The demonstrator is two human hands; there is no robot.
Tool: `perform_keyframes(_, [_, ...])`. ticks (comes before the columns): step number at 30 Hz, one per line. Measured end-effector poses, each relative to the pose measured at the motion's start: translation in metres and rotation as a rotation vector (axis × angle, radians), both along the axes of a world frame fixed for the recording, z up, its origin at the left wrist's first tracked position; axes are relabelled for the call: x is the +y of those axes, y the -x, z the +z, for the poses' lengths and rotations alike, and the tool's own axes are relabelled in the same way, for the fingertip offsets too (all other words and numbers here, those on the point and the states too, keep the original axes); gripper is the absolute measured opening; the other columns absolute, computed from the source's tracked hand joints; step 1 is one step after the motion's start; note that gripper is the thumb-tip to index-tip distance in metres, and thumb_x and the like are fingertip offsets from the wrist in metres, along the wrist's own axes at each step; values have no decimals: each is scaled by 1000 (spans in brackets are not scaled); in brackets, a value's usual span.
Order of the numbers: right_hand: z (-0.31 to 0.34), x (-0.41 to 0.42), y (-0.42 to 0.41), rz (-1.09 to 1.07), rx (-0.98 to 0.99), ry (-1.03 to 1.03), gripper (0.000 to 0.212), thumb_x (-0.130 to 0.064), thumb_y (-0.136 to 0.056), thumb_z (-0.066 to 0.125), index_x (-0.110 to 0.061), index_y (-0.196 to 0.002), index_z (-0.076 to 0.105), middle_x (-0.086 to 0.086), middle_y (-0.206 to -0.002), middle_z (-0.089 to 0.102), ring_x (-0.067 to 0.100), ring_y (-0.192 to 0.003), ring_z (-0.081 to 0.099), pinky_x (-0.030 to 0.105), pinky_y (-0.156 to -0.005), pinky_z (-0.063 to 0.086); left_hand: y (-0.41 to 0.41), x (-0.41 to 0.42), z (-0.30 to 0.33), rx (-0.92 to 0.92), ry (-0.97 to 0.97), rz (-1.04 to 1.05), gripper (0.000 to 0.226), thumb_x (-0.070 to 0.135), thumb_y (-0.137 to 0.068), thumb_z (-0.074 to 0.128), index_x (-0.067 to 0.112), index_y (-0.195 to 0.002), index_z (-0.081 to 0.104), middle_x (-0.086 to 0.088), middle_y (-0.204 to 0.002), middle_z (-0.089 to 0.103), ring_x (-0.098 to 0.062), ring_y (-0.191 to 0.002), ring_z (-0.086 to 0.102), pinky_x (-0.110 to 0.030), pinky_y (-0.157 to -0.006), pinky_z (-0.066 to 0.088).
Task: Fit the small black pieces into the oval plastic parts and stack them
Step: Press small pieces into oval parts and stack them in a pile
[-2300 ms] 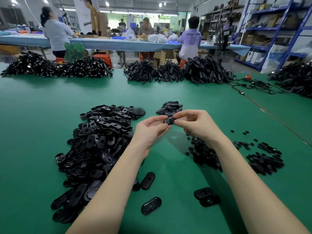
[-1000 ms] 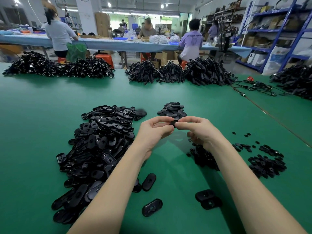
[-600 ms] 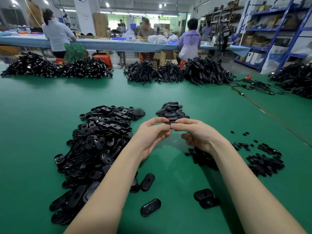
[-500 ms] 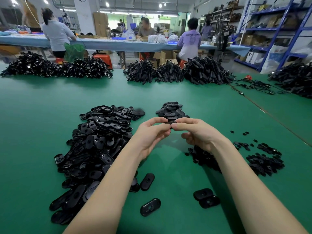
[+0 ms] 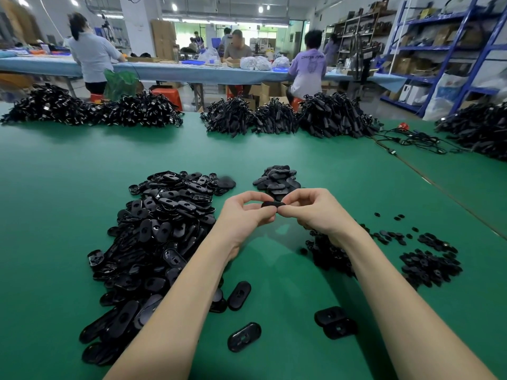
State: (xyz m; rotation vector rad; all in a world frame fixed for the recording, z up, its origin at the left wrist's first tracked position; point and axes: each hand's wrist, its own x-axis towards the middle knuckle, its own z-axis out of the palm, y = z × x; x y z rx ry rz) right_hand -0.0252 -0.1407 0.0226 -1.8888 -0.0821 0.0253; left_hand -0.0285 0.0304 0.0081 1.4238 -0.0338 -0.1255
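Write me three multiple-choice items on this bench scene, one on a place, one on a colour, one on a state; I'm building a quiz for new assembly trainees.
1. Where is the big pile of oval parts?
A. left of the person's left forearm
B. right of the right forearm
C. on the blue shelves

2. What colour is the table surface?
A. grey
B. green
C. white

3. What are the hands doing?
A. lying flat on the table
B. reaching into separate piles
C. both pinching one oval part

Answers:
1 A: the heap spreads over the table on the left arm's outer side.
2 B: the mat is green throughout.
3 C: the left hand and right hand meet above the table, their fingers on the held oval part.
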Motion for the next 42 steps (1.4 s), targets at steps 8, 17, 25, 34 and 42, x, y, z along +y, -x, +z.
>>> perform_keyframes(8, [-3,-1,-1,22,-31,-14,12,-13,-84,81,-18,-81,70,-9,-63,60,5,-44,40,14,-45,32,0,2,1,7,4,-10,18,-7,-83,71,10,-91,71,-7,-77,74,-11,-66,67,-17,-72,56])
perform_keyframes(17, [-8,5,-1,-26,-103,7,17,-7,-84,78,-13,-76,64,-14,-52,49,3,-42,36,12,-44,31,0,-1,0,-26,-43,30,20,-10,-84,68,10,-88,69,-5,-71,72,-13,-66,65,-21,-79,56])
perform_keyframes(25, [-13,7,-4,-57,-103,24,21,-8,-81,77,-18,-70,61,-15,-50,48,6,-45,36,19,-49,33,1,-5,-4,-43,-83,61,20,-8,-85,68,12,-86,68,-6,-75,70,-13,-67,63,-23,-81,54])
perform_keyframes(34, [-9,-1,-6,42,-91,-73,16,-8,-86,76,-14,-79,63,-7,-55,55,12,-48,51,19,-48,42,0,0,-3,-151,-108,8,18,0,-87,70,14,-97,69,-3,-79,73,-13,-71,66,-28,-89,53])
perform_keyframes(42, [-12,-20,-9,63,75,-82,9,-18,-88,76,-21,-95,71,-5,-76,70,12,-53,52,19,-50,41,5,-5,-12,-378,-556,91,18,17,-84,77,28,-97,75,12,-96,74,-6,-75,69,-17,-77,55])
